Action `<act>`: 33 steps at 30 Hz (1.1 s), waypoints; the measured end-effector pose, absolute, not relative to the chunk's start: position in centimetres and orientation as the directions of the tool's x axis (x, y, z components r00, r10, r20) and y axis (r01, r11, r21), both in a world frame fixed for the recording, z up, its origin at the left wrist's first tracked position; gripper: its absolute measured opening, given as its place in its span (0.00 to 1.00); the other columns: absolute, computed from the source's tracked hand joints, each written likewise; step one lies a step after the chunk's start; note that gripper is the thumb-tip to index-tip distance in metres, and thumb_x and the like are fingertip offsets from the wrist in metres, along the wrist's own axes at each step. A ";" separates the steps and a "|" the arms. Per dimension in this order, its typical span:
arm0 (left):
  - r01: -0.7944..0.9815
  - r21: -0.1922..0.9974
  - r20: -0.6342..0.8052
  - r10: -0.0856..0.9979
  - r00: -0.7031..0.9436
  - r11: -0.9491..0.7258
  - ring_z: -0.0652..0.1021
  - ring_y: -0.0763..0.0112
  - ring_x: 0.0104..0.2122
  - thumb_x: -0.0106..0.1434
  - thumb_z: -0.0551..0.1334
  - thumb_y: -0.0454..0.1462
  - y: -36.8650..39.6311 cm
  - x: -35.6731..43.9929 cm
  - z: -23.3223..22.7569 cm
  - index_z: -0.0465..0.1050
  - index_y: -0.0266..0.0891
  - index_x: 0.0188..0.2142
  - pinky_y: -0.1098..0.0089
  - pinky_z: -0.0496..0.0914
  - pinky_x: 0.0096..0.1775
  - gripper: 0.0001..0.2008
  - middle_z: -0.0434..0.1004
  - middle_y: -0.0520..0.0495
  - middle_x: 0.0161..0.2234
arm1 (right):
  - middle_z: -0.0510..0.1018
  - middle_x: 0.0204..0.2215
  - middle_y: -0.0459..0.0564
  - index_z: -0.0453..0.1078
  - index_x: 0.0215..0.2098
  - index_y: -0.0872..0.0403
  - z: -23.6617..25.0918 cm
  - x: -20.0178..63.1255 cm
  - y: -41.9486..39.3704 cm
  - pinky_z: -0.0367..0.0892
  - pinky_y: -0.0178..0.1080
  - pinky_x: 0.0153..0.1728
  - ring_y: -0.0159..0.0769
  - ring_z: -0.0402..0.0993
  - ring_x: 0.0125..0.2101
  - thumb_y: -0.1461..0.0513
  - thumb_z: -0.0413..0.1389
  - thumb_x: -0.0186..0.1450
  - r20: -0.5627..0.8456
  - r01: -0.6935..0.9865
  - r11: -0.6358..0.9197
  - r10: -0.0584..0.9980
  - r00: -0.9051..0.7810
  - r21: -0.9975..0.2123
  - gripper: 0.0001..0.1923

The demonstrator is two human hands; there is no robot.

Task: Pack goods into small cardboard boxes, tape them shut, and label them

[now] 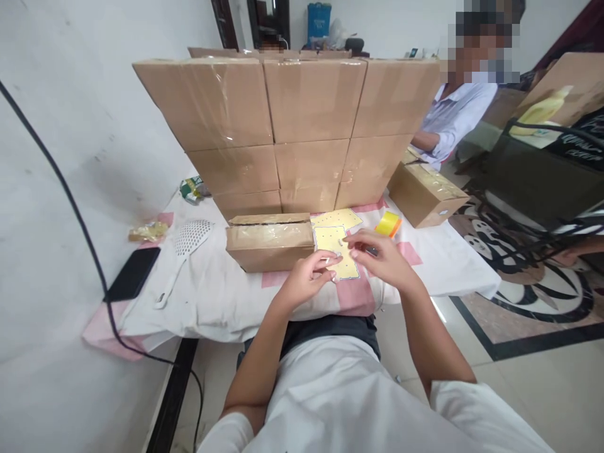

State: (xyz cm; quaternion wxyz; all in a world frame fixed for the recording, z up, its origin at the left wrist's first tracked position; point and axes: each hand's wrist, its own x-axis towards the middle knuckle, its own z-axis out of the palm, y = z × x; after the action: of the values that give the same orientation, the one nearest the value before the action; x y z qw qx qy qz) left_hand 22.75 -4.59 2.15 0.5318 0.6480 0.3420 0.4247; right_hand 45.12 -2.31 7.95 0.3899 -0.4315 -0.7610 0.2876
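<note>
My left hand (pixel 309 275) is low over a pale yellow sheet (pixel 336 236) with small dark marks. Its fingers are curved, with a gap between thumb and forefinger; whitish spots show at the fingertips, too small to identify. From the other side my right hand (pixel 383 257) reaches over the same sheet, fingers bent in toward the thumb. A tiny pale bit shows by its fingertips, and I cannot make out what it is. Another yellow sheet (pixel 346 218) lies just behind. Left of the sheets sits a taped cardboard box (pixel 271 247), apart from my hands.
Stacked cardboard boxes (pixel 309 104) rise behind the sheets. A yellow tape roll (pixel 387 223) and another box (pixel 427 195) are at right. On the left lie a white slotted skimmer (pixel 191 242) and a black phone (pixel 133 274). A person (pixel 465 110) sits beyond the stack.
</note>
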 end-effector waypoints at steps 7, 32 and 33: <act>0.025 0.964 0.240 0.908 0.343 -0.264 0.86 0.64 0.34 0.67 0.65 0.39 -6.8 20.7 3.9 0.69 0.46 0.64 0.66 0.80 0.40 0.25 0.84 0.40 0.51 | 0.81 0.29 0.46 0.78 0.39 0.53 9.6 40.7 -2.9 0.61 0.35 0.30 0.33 0.72 0.27 0.58 0.61 0.67 0.167 0.612 0.490 0.846 -0.507 -0.621 0.07; 0.880 0.452 0.533 0.835 -0.137 -0.144 0.65 0.52 0.70 0.73 0.55 0.45 -3.6 15.3 0.8 0.56 0.42 0.73 0.48 0.47 0.70 0.31 0.72 0.38 0.66 | 0.77 0.30 0.51 0.71 0.38 0.53 13.5 35.2 7.6 0.55 0.38 0.36 0.40 0.70 0.33 0.66 0.49 0.73 0.431 0.733 0.663 0.712 -0.554 -0.152 0.09; 0.887 0.439 0.533 0.836 -0.127 -0.145 0.65 0.52 0.70 0.73 0.55 0.45 -3.7 15.3 0.7 0.55 0.41 0.74 0.48 0.47 0.70 0.32 0.70 0.38 0.67 | 0.78 0.35 0.53 0.71 0.38 0.53 13.5 34.7 7.8 0.56 0.38 0.37 0.41 0.71 0.37 0.67 0.49 0.73 0.432 0.697 0.702 0.679 -0.593 -0.147 0.10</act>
State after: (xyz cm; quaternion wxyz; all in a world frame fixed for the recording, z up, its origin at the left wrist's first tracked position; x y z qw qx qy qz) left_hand 15.31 -3.67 0.71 -0.0339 0.6596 0.6530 0.3707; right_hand 34.72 7.81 13.52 0.2341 -0.3856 -0.8923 -0.0190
